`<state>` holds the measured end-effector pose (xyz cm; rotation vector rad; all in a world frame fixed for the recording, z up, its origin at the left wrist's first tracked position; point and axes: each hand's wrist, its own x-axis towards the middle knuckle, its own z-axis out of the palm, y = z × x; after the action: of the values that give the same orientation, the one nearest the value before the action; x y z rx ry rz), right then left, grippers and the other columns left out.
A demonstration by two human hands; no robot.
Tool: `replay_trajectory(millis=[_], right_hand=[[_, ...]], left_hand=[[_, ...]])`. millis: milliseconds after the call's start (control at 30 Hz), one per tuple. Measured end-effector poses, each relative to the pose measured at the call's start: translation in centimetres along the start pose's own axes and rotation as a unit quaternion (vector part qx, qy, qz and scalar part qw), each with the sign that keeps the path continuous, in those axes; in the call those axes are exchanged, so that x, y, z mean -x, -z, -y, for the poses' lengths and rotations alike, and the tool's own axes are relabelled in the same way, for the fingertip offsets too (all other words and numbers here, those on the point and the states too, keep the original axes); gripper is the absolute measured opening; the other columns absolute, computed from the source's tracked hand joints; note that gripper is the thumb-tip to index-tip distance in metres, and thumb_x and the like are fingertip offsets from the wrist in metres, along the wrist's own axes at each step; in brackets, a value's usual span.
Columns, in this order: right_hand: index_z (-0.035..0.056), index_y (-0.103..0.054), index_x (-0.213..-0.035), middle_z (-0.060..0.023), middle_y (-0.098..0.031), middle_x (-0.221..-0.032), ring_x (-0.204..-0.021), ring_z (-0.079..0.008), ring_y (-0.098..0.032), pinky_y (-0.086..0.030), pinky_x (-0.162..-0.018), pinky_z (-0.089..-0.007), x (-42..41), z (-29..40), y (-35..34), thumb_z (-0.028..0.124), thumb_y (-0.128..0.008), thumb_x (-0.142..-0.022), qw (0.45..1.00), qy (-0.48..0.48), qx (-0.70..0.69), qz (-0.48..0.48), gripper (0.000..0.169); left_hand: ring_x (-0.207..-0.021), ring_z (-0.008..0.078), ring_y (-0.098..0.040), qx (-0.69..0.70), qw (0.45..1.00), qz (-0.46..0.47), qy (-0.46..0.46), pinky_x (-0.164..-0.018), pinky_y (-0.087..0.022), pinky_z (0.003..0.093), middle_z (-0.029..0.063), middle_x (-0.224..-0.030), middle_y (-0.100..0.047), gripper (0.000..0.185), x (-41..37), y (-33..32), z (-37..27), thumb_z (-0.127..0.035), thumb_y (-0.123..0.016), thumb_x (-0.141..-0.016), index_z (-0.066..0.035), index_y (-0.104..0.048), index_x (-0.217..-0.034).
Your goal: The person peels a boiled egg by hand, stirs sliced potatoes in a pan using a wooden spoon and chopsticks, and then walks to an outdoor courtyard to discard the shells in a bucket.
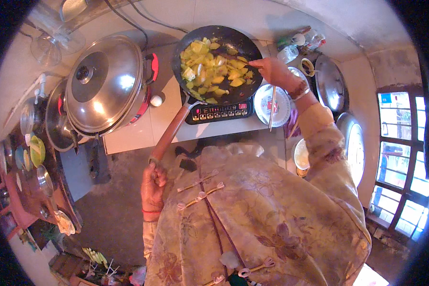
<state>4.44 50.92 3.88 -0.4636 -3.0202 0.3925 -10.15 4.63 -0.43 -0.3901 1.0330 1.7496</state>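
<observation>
A black wok (pixel 236 38) rests on an induction cooker (pixel 218 113) whose panel is lit. In it lie yellow-green sliced vegetable pieces (pixel 202 71), glossy and heaped toward the left and middle. My left hand (pixel 153 184) grips the end of the wok's brown handle (pixel 169 132). Over the wok's right rim, my right hand (pixel 277 73) holds a dark cooking utensil (pixel 232 57) with its far end among the slices; its exact shape is blurred. Just below that hand, a white patterned plate (pixel 264 103) stands beside the cooker with chopsticks (pixel 272 107) across it.
A large lidded pot (pixel 114 68) stands left of the wok, with a white egg-like object (pixel 156 101) beside it. Several jars and bottles (pixel 287 53) stand at back right, near metal lids (pixel 329 84). A bowl (pixel 301 154) sits near my right forearm. Cables (pixel 132 21) run behind.
</observation>
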Motion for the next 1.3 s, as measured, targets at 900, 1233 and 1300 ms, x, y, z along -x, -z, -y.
replay_trajectory(millis=[900,1233,1300], right_hand=[[0.0137,-0.062,-0.106,-0.014,-0.064,-0.094,-0.086,-0.0325,-0.061,-0.05,-0.069,-0.0411,-3.9,-2.8,-3.9,0.014,-0.048,-0.082,0.993,0.008,-0.064,-0.099,0.029],[0.0213,-0.062,-0.108,-0.014,-0.062,-0.076,-0.071,-0.0322,-0.059,-0.046,-0.066,-0.042,1.2,6.7,5.9,0.01,-0.048,-0.082,0.978,-0.023,0.106,0.176,0.032],[0.026,-0.063,-0.107,-0.0113,-0.061,-0.068,-0.06,-0.0291,-0.061,-0.046,-0.057,-0.0431,3.4,5.8,5.3,0.014,-0.045,-0.084,0.988,0.004,0.051,0.149,0.032]], left_hand=[[-0.054,0.0088,-0.039,0.018,1.0,-0.007,0.01,-0.041,-0.028,0.02,-0.0006,-0.064,-0.042,0.021,-0.3,0.0,-0.1,-0.025,-0.056,-0.085,-0.009,-0.046,-0.075],[-0.053,0.008,-0.039,-0.016,1.0,-0.018,0.001,-0.042,-0.029,0.0196,-0.0013,-0.064,-0.043,0.022,0.0,0.2,0.0,-0.028,-0.058,-0.084,-0.01,-0.047,-0.077],[-0.053,0.0077,-0.04,-0.024,0.999,-0.033,-0.011,-0.041,-0.028,0.0193,-0.0012,-0.064,-0.043,0.022,-0.3,0.3,0.4,-0.027,-0.059,-0.084,-0.01,-0.048,-0.077]])
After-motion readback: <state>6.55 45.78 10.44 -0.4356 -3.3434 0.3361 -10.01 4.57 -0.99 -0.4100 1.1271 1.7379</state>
